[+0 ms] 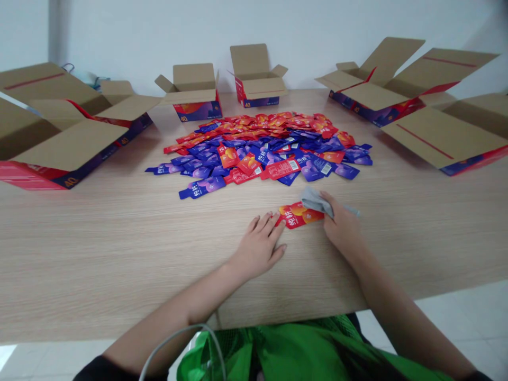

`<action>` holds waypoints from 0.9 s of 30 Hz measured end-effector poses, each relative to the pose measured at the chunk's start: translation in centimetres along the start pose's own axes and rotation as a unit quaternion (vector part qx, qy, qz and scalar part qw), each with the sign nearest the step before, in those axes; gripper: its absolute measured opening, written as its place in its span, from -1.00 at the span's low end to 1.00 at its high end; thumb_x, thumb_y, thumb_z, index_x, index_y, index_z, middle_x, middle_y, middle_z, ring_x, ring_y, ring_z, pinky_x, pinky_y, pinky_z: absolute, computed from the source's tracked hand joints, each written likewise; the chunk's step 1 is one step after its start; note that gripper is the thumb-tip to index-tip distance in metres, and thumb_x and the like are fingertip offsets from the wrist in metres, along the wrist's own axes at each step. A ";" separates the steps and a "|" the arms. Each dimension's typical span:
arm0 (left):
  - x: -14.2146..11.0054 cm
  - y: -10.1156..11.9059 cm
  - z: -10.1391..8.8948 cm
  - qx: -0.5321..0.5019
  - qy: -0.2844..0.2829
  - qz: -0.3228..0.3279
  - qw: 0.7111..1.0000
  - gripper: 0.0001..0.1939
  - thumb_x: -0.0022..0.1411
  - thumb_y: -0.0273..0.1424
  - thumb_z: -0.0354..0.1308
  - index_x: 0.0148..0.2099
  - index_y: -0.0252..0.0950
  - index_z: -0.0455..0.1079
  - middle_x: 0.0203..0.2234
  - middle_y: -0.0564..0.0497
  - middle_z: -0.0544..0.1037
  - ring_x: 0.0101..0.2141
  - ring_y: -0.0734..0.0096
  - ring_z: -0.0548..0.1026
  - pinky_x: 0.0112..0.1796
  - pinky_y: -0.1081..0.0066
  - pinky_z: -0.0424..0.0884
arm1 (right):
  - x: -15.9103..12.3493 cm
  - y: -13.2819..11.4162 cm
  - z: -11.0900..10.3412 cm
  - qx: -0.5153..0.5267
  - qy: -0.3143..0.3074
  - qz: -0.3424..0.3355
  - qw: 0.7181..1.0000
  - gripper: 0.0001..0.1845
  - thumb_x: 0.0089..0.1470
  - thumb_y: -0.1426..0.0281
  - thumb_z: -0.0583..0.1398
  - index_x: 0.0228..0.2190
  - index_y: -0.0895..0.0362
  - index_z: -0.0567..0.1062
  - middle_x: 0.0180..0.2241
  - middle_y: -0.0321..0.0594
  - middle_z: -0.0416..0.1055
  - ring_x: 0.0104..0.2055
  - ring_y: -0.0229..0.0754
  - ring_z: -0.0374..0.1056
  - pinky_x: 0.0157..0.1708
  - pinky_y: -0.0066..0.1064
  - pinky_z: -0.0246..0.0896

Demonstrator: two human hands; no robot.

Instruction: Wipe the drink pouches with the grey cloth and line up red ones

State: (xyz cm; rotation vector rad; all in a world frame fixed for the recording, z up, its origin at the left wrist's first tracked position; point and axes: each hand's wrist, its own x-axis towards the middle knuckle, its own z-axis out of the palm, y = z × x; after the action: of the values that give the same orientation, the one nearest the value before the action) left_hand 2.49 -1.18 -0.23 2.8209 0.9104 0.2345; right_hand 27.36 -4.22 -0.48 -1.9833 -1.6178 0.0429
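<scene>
Wiping appears to be the step in hand: a red pouch is being kept flat on the table, on the near side of the pile of pouches and apart from it. The pouch's left end is being steadied by the spread, unclenched fingers of the left hand. A grey cloth is being grasped by the right hand, bunched over the right end. For the next move, steady holding at the left and an even cloth stroke are being judged necessary.
</scene>
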 end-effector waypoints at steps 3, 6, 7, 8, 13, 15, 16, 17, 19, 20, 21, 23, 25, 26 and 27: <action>-0.1 0.2 -0.1 0.001 0.003 0.002 1.000 -0.40 0.35 -0.19 -0.04 0.34 -0.32 0.02 0.31 -0.20 0.08 0.30 0.06 0.02 0.21 0.02 -0.01 | -0.9 -2.3 0.1 0.048 0.065 -0.018 0.997 -0.29 -0.02 0.60 -0.02 0.21 0.21 0.19 0.18 0.03 0.27 0.19 0.06 0.21 0.12 -0.02 0.17; -0.1 0.3 -0.3 0.004 0.000 0.001 1.000 -0.43 0.33 -0.17 -0.02 0.29 -0.33 0.12 0.25 -0.22 0.21 0.26 0.07 0.11 0.23 0.02 -0.04 | -2.0 -5.3 1.4 0.030 0.001 -0.131 0.991 -0.20 -0.12 0.67 -0.02 0.22 0.26 0.16 0.29 0.03 0.06 0.33 0.01 -0.07 0.24 -0.02 -0.02; -0.1 0.4 -0.4 0.006 -0.003 0.000 1.000 -0.44 0.32 -0.17 -0.01 0.27 -0.34 0.16 0.22 -0.22 0.26 0.24 0.07 0.15 0.23 0.02 -0.06 | -2.2 -5.8 2.0 0.011 -0.040 -0.161 0.986 -0.21 -0.13 0.68 -0.01 0.20 0.28 0.21 0.28 0.04 0.08 0.34 0.01 -0.07 0.25 -0.04 -0.04; -0.1 0.4 -0.4 0.008 -0.006 -0.001 1.000 -0.46 0.32 -0.17 -0.01 0.25 -0.34 0.18 0.20 -0.22 0.29 0.23 0.08 0.17 0.24 0.03 -0.07 | -2.2 -6.0 2.4 -0.009 -0.074 -0.177 0.981 -0.24 -0.14 0.69 -0.01 0.17 0.30 0.25 0.27 0.06 0.12 0.33 0.00 -0.05 0.26 -0.05 -0.04; 0.1 0.3 -0.5 0.011 -0.012 0.002 1.000 -0.37 0.32 -0.15 -0.02 0.33 -0.32 0.05 0.30 -0.19 0.10 0.29 0.06 0.03 0.22 0.04 -0.01 | -1.6 -3.7 2.8 -0.092 -0.035 -0.054 0.994 -0.36 -0.04 0.68 -0.04 0.13 0.43 0.28 0.20 0.26 0.19 0.27 0.10 0.07 0.18 0.01 0.08; 0.1 0.3 -0.6 0.011 -0.015 0.005 1.000 -0.37 0.32 -0.14 -0.03 0.34 -0.31 0.04 0.31 -0.18 0.09 0.30 0.06 0.02 0.22 0.04 -0.01 | -1.9 -3.6 2.8 -0.099 -0.019 -0.055 0.993 -0.36 -0.02 0.67 -0.04 0.14 0.44 0.26 0.20 0.28 0.17 0.28 0.13 0.05 0.17 0.04 0.08; 0.1 0.3 -0.6 0.013 -0.018 0.005 1.000 -0.38 0.33 -0.14 -0.03 0.33 -0.32 0.06 0.29 -0.19 0.12 0.29 0.07 0.04 0.23 0.04 -0.02 | -2.3 -3.9 3.0 -0.092 -0.027 -0.086 0.992 -0.35 -0.03 0.66 -0.03 0.15 0.42 0.27 0.21 0.25 0.17 0.29 0.12 0.03 0.19 0.04 0.06; 0.1 0.3 -0.6 0.015 -0.019 0.003 1.000 -0.40 0.33 -0.14 -0.04 0.30 -0.33 0.10 0.27 -0.21 0.17 0.27 0.08 0.08 0.23 0.05 -0.04 | -2.6 -4.3 3.1 -0.079 -0.042 -0.128 0.988 -0.34 -0.04 0.67 -0.02 0.15 0.38 0.27 0.23 0.20 0.15 0.30 0.09 0.01 0.21 0.02 0.03; 0.0 0.2 -0.6 0.019 -0.023 0.000 1.000 -0.44 0.34 -0.15 -0.05 0.27 -0.34 0.16 0.23 -0.22 0.25 0.24 0.09 0.15 0.24 0.04 -0.08 | -2.9 -4.9 3.5 -0.048 -0.072 -0.193 0.977 -0.29 -0.09 0.67 -0.01 0.16 0.33 0.28 0.25 0.11 0.14 0.32 0.04 -0.01 0.24 -0.01 0.00; 0.0 0.2 -0.7 0.020 -0.023 -0.001 1.000 -0.45 0.34 -0.15 -0.06 0.26 -0.34 0.17 0.22 -0.21 0.25 0.24 0.09 0.16 0.24 0.03 -0.08 | -2.9 -4.9 3.6 -0.036 -0.076 -0.198 0.977 -0.27 -0.12 0.68 -0.01 0.16 0.32 0.27 0.25 0.09 0.14 0.32 0.02 -0.01 0.25 -0.01 0.00; 0.0 0.2 -0.7 0.021 -0.022 -0.001 1.000 -0.44 0.34 -0.15 -0.06 0.28 -0.33 0.15 0.24 -0.21 0.22 0.25 0.08 0.14 0.24 0.02 -0.07 | -2.7 -4.8 3.6 -0.029 -0.070 -0.182 0.980 -0.24 -0.14 0.70 -0.02 0.17 0.32 0.27 0.25 0.09 0.15 0.32 0.01 -0.01 0.25 0.00 0.00; 0.0 0.2 -0.6 0.021 -0.020 0.001 1.000 -0.40 0.34 -0.14 -0.06 0.32 -0.29 0.06 0.29 -0.18 0.12 0.28 0.06 0.06 0.22 0.00 -0.03 | -2.4 -4.3 3.5 -0.033 -0.040 -0.114 0.992 -0.23 -0.16 0.72 -0.04 0.17 0.35 0.25 0.23 0.16 0.16 0.32 0.03 -0.02 0.23 0.05 0.00; 0.0 0.2 -0.6 0.021 -0.017 0.004 1.000 -0.38 0.34 -0.14 -0.05 0.35 -0.28 0.01 0.31 -0.17 0.08 0.29 0.06 0.02 0.21 -0.01 -0.02 | -2.3 -4.1 3.5 -0.044 -0.026 -0.084 0.995 -0.26 -0.14 0.72 -0.06 0.15 0.45 0.25 0.22 0.27 0.14 0.33 0.08 -0.04 0.23 0.09 -0.01; 0.0 0.2 -0.5 0.023 -0.017 0.005 1.000 -0.39 0.34 -0.14 -0.06 0.34 -0.29 0.04 0.30 -0.17 0.12 0.29 0.07 0.03 0.22 -0.01 -0.03 | -2.5 -4.2 3.4 -0.044 -0.037 -0.102 0.993 -0.28 -0.12 0.71 -0.06 0.15 0.48 0.25 0.23 0.29 0.12 0.33 0.09 -0.06 0.23 0.08 -0.02; 0.0 0.2 -0.5 0.025 -0.018 0.005 1.000 -0.42 0.35 -0.14 -0.07 0.31 -0.30 0.09 0.27 -0.19 0.18 0.28 0.07 0.06 0.22 -0.01 -0.04 | -2.7 -4.4 3.5 -0.038 -0.055 -0.138 0.988 -0.29 -0.11 0.70 -0.05 0.15 0.48 0.25 0.23 0.28 0.11 0.33 0.08 -0.06 0.25 0.05 -0.03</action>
State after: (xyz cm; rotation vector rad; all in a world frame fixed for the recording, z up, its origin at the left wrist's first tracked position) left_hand 2.50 -1.23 0.27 2.8661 0.9063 0.1652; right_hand 21.48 -4.81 -2.30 -1.8221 -1.9791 -0.0161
